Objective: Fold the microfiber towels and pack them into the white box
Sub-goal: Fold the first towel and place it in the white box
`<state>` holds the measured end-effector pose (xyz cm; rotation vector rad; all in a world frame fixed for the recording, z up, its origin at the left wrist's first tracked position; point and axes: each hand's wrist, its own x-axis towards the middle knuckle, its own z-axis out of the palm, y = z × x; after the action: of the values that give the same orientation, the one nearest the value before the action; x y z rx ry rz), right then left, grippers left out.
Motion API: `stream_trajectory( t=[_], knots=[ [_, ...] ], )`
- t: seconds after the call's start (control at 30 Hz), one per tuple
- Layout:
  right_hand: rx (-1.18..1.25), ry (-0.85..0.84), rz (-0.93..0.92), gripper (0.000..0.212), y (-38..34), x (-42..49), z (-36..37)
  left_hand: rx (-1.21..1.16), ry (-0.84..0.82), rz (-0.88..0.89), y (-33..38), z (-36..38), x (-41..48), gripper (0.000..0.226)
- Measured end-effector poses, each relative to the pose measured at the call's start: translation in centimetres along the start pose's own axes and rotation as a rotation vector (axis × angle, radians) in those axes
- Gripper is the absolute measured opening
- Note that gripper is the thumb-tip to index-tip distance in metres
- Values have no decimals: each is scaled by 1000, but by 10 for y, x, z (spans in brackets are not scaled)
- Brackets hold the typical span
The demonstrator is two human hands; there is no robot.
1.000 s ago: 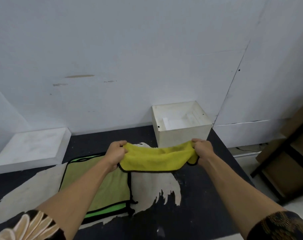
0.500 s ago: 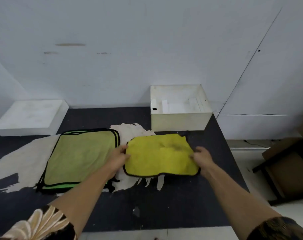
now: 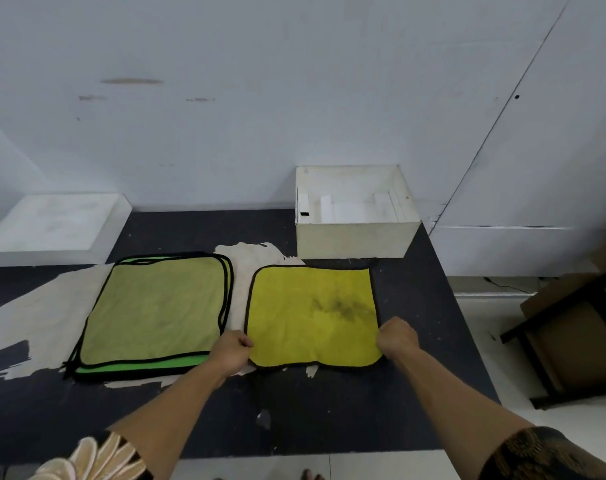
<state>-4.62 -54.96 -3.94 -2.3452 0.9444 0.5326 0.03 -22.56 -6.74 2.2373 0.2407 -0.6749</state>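
**Both hands pinching the near edge of a limp yellow cloth**

The left hand [image 3: 230, 351] and right hand [image 3: 398, 337] each have their fingers curled in on the near corners of a square yellow microfiber towel with black piping [image 3: 312, 313], one at each side. The cloth seems to be caught between thumb and fingers, though the fingertips themselves are hidden.

The towel lies spread flat on the black table [image 3: 329, 417], with a dark smudge near its middle. Its far edge stops just short of the open white box [image 3: 357, 240] by the wall.

It looks light, soft and floppy, and will likely sag wherever it is unsupported. The piped corners and hem are probably the best places to hold, as they are firmer and make the edges easy to line up. The plush pile should grip the tabletop instead of sliding.

A stack of green towels with black piping [image 3: 156, 306] lies just to the left, still unfolded. The box holds only some white pieces.
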Motion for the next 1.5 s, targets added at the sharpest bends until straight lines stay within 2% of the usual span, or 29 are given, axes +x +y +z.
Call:
stream_trajectory(
  t=[0.1, 0.2, 0.37, 0.5, 0.57, 0.7, 0.83, 0.97, 1.07, 1.17, 1.27, 1.4, 1.5],
  knots=[
    [-1, 44, 1, 9, 6, -3, 1, 46, 0, 0, -5, -3, -3, 36],
    [6, 51, 30, 16, 11, -4, 5, 116, -27, 3, -14, -3, -7, 31],
    [172, 3, 232, 60, 13, -18, 13, 233, -75, 11, -28, 5, -17, 32],
    [156, -6, 231, 64, 15, -25, 17, 216, -33, 36, -26, 9, -24, 25],
    [86, -2, 195, 60, 20, -25, 18, 216, -7, 68, -24, 10, -30, 21],
    [-103, 17, 76, 40, 34, -26, 18, 294, 25, 167, -30, 11, -45, 22],
    [-191, 87, -29, 34, 45, -39, 22, 416, 54, 253, -45, 12, -58, 23],
    [-366, 272, -391, 35, 48, -55, 32, 677, 216, 437, -50, 16, -64, 40],
    [-425, 217, -587, 38, 47, -65, 50, 865, 181, 601, -45, 19, -63, 48],
    [-477, 185, -618, 38, 50, -71, 62, 1015, 128, 642, -39, 22, -59, 49],
    [-538, 197, -635, 34, 50, -74, 64, 1122, 88, 611, -35, 24, -58, 53],
    [-631, 190, -640, 41, 48, -75, 63, 1274, 46, 582, -29, 30, -62, 52],
    [-654, 207, -645, 36, 45, -77, 64, 1337, 39, 561, -25, 32, -64, 53]
  ],
)
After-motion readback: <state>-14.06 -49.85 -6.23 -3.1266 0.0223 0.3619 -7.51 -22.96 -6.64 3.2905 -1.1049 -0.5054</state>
